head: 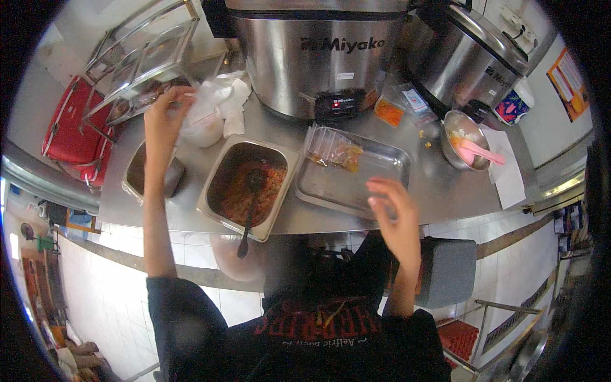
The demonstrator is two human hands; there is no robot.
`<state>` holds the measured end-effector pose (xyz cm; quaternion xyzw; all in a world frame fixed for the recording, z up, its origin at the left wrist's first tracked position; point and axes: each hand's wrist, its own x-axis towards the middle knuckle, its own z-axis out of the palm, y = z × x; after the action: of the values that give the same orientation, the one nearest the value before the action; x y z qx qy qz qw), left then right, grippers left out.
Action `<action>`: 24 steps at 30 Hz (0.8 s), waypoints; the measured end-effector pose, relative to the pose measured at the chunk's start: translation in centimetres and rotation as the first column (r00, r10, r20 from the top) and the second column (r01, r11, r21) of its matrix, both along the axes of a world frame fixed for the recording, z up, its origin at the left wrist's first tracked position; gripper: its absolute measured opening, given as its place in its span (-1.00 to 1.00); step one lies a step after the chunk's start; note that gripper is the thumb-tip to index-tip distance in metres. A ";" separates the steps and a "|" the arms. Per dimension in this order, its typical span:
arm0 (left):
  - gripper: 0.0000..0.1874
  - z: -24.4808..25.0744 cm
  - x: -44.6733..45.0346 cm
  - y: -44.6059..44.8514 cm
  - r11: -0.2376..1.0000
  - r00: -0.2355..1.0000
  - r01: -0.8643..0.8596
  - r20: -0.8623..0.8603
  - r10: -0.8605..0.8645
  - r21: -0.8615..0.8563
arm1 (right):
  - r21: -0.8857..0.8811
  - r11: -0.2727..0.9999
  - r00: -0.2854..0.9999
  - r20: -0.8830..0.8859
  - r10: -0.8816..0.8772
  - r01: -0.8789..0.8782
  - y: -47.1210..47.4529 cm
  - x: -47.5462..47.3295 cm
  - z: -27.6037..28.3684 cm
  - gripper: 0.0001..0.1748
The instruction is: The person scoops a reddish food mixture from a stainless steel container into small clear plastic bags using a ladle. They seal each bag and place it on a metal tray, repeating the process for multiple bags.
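Note:
My left hand (169,107) is raised over the far left of the steel table, its fingers at the top of a clear plastic bag (203,110) with whitish contents; the grip is not clear. My right hand (394,210), fingers apart and holding nothing, hovers over the near right edge of a shallow steel tray (353,203). Small zip bags (334,148) with brownish and yellowish contents lie in the tray's far left part. Between my hands stands a deep steel pan (203,203) of reddish-brown food (267,200), a black spoon (250,210) leaning over its near rim.
Two Miyako rice cookers (305,62) (444,57) stand behind. A steel bowl (465,124) with a pink spatula (482,153) is at right, beside white paper (508,172). An orange-filled bag (389,112) lies near the cookers. Another metal container (133,167) sits under my left forearm.

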<state>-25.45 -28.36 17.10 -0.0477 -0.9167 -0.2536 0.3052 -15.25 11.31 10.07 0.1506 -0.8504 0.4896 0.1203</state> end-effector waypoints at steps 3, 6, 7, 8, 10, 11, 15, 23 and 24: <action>-0.87 -0.1 7.5 7.1 0.900 0.966 0.235 0.015 -0.258 0.368 | -0.045 0.984 0.980 -0.110 0.169 -0.174 -2.5 2.5 2.1 -0.79; -0.81 -1.3 14.4 13.7 0.548 0.791 0.348 0.076 -0.607 0.761 | -0.312 0.882 0.927 0.011 0.376 -0.354 -4.9 5.1 3.4 -0.68; -0.80 -1.7 15.6 15.2 0.550 0.746 0.401 0.087 -0.660 0.733 | -0.269 0.911 0.949 -0.041 0.314 -0.313 -5.5 5.4 3.4 -0.67; -0.79 -2.2 16.5 16.7 0.442 0.739 0.312 0.077 -0.669 0.841 | -0.238 0.929 0.959 -0.064 0.275 -0.283 -5.6 5.6 3.4 -0.66; -0.78 -3.4 16.9 18.4 0.286 0.735 0.195 0.053 -0.676 0.938 | -0.194 0.949 0.967 -0.007 0.253 -0.250 -5.4 5.8 3.0 -0.64; -0.78 -4.0 16.7 18.8 0.262 0.736 0.171 0.054 -0.675 0.950 | -0.188 0.951 0.964 0.049 0.260 -0.247 -5.0 5.9 2.7 -0.62; -0.78 -6.0 16.7 20.1 0.277 0.738 0.115 0.104 -0.667 0.954 | -0.155 0.969 0.975 0.081 0.205 -0.191 -3.8 6.3 1.1 -0.59; -0.84 -7.1 16.8 21.4 0.363 0.723 0.090 0.190 -0.665 0.927 | 0.039 0.995 0.996 -0.010 0.092 -0.092 -2.8 7.2 0.1 -0.88; -0.85 -7.2 16.7 21.5 0.431 0.735 0.139 0.199 -0.648 0.891 | 0.094 0.989 0.994 -0.005 0.112 -0.111 -2.5 7.0 -0.1 -0.91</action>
<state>-8.74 -6.89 9.90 -0.0507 -0.6855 -0.7251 -0.0414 -8.23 8.84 9.98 0.2055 -0.8621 0.4545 0.0898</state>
